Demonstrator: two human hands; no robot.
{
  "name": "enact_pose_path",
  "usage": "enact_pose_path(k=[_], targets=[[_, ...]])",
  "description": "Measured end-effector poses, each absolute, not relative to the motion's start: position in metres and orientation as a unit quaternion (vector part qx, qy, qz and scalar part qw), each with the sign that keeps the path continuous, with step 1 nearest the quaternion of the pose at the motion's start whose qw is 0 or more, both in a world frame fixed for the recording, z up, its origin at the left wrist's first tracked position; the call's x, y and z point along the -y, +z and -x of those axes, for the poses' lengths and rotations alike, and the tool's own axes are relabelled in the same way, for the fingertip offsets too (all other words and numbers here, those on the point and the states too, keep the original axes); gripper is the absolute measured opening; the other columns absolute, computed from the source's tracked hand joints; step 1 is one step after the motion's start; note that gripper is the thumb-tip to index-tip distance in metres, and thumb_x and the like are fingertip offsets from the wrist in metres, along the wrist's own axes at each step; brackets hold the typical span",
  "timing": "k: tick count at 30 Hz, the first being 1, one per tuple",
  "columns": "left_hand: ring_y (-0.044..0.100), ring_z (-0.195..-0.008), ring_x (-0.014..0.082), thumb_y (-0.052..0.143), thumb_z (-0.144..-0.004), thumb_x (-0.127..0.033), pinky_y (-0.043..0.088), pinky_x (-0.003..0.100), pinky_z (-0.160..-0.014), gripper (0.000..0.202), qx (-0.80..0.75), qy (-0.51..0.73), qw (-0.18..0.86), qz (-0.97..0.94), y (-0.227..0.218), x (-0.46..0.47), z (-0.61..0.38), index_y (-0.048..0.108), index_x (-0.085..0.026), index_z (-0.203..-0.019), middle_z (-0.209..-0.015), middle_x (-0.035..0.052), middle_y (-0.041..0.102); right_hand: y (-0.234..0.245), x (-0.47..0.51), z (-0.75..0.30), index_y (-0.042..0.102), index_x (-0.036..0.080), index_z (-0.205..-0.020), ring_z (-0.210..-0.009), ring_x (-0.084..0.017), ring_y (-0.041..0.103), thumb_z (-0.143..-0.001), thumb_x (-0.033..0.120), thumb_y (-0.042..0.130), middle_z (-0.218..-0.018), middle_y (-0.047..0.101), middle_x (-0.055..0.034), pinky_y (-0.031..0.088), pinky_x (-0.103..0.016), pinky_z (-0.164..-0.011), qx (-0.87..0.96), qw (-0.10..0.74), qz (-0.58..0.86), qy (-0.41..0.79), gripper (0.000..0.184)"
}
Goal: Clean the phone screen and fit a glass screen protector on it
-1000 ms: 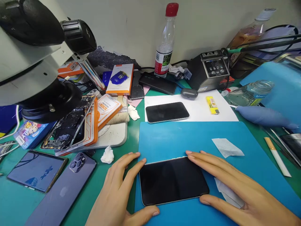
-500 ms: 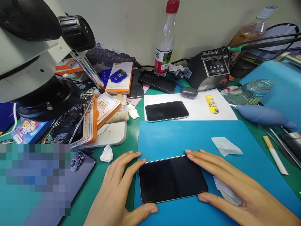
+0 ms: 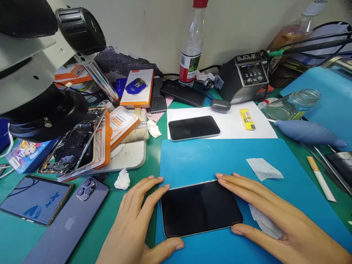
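Note:
A black-screened phone [image 3: 200,208] lies flat on the blue mat [image 3: 220,157] close to me. My left hand [image 3: 137,223] grips its left end, fingertips on the far corner and thumb at the near corner. My right hand [image 3: 272,216] grips the right end the same way, fingers along the far edge, thumb at the near right corner. A crumpled white wipe [image 3: 265,222] lies partly under my right hand. A flat white wipe [image 3: 264,168] rests on the mat further right.
A second dark phone [image 3: 194,127] lies on white paper [image 3: 228,126] with a yellow lighter [image 3: 247,119]. A microscope [image 3: 41,66] looms at left over an opened phone [image 3: 74,145]. A purple phone [image 3: 68,220], a bottle [image 3: 192,44], a soldering station [image 3: 244,79] and a blue blower [image 3: 308,131] surround the mat.
Both hands stay on the phone's ends. The view has shifted slightly, so everything sits a little lower and further left in frame.

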State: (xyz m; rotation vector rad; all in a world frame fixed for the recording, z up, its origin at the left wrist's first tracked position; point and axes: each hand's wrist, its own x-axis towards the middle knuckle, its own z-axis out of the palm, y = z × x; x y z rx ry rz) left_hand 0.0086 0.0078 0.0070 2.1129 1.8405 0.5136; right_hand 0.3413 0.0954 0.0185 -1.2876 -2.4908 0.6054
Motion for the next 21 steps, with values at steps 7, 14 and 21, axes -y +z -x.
enact_pose_path(k=[7,14,21], targets=[[0.053,-0.153,0.0362,0.081,-0.092,-0.065,0.054,0.053,-0.117,0.084,-0.635,0.171,0.145,-0.739,0.008,-0.008,-0.008,0.041,-0.040,-0.161,-0.164,0.0070,0.058,0.017,-0.095,-0.323,0.060,0.037,-0.159,-0.152,-0.035,0.056,-0.099,0.070,0.063,-0.151,0.070,-0.0034,0.053,-0.049,-0.123,0.804,0.170,0.511,0.253,0.069],[0.054,-0.152,0.0379,0.082,-0.091,-0.063,0.054,0.052,-0.117,0.085,-0.631,0.170,0.139,-0.744,0.008,-0.009,-0.008,0.041,-0.038,-0.161,-0.163,0.0093,0.059,0.013,-0.093,-0.339,0.057,0.039,-0.161,-0.152,-0.034,0.056,-0.098,0.066,0.068,-0.157,0.066,-0.0016,0.054,-0.046,-0.122,0.826,0.150,0.486,0.245,0.069],[0.053,-0.153,0.0401,0.077,-0.095,-0.066,0.054,0.054,-0.116,0.081,-0.626,0.178,0.148,-0.745,0.007,-0.009,-0.007,0.040,-0.038,-0.162,-0.163,0.0116,0.058,0.013,-0.091,-0.348,0.041,0.047,-0.168,-0.153,-0.030,0.054,-0.101,0.060,0.068,-0.167,0.055,0.0049,0.054,-0.045,-0.119,0.868,0.111,0.438,0.207,0.074]])
